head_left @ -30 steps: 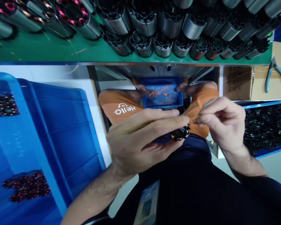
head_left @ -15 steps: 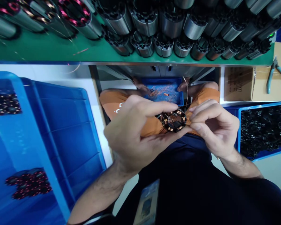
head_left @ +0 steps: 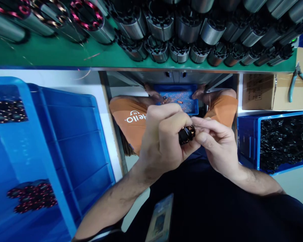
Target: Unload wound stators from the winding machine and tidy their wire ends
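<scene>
A small black motor stator (head_left: 187, 135) with copper windings is gripped in my left hand (head_left: 161, 139), above my lap. It is tilted, and the curled fingers hide much of it. My right hand (head_left: 217, 143) is closed at the stator's right side, thumb and fingers pinched together. A thin copper wire (head_left: 198, 125) shows at those fingertips; where its ends run I cannot make out.
On the green bench (head_left: 73, 55) stand rows of metal cylinders (head_left: 158, 28). Blue bins (head_left: 73, 124) with wound stators (head_left: 32, 196) are on the left. To the right are pliers (head_left: 294, 82) on a cardboard box (head_left: 259, 90) and a bin of black parts (head_left: 286, 141). A blue tray (head_left: 190, 89) with wire scraps lies below.
My left fingers have curled round the stator, which has turned from facing up to a tilted pose. My right hand has come left, closer to it. The long wire loop above it no longer shows.
</scene>
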{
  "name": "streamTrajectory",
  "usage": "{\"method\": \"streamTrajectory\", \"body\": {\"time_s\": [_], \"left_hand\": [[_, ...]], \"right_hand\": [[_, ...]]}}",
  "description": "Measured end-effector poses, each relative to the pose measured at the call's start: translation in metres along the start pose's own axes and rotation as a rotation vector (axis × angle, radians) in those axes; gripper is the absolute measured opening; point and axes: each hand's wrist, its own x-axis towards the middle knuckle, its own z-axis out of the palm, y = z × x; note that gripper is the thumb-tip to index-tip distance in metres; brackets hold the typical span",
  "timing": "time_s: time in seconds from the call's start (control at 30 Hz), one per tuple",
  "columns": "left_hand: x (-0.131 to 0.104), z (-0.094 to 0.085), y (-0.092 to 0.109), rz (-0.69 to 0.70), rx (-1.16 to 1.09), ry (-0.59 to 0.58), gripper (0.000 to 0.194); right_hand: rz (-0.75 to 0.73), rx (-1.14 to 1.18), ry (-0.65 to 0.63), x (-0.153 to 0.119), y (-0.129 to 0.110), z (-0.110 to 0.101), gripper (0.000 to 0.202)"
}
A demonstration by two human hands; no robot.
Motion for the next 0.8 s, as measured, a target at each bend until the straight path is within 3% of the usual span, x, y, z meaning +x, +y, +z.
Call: {"method": "streamTrajectory", "body": {"time_s": [0.13, 0.33, 0.5, 0.6, 0.67, 0.7, 0.77, 0.8], "left_hand": [[-0.008, 0.006, -0.004, 0.025, 0.049, -0.055, 0.025], [-0.015, 0.010, -0.006, 0.111, 0.118, -0.017, 0.030], [-0.013, -0.004, -0.001, 0.115, 0.098, -0.078, 0.024], [-0.008, -0.013, 0.003, 0.044, -0.012, -0.102, 0.018], [-0.005, -0.014, 0.000, -0.135, -0.233, -0.205, 0.013], [-0.005, -0.013, -0.004, -0.263, -0.404, -0.311, 0.014], [-0.009, -0.008, -0.016, -0.531, -0.774, -0.616, 0.036], [-0.012, -0.006, -0.023, -0.622, -0.910, -0.759, 0.051]], "right_hand": [[-0.021, 0.093, 0.075, -0.002, 0.007, 0.006, 0.021], [-0.027, 0.070, 0.106, -0.001, 0.006, 0.005, 0.013], [-0.070, -0.052, -0.010, 0.004, -0.004, -0.006, 0.005], [-0.187, -0.292, -0.121, 0.015, -0.017, -0.019, 0.005], [-0.345, -0.519, -0.211, 0.024, -0.029, -0.030, 0.007], [-0.461, -0.640, -0.284, 0.028, -0.036, -0.035, 0.010], [-0.648, -0.814, -0.456, 0.032, -0.046, -0.045, 0.018], [-0.649, -0.837, -0.519, 0.032, -0.049, -0.048, 0.020]]}}
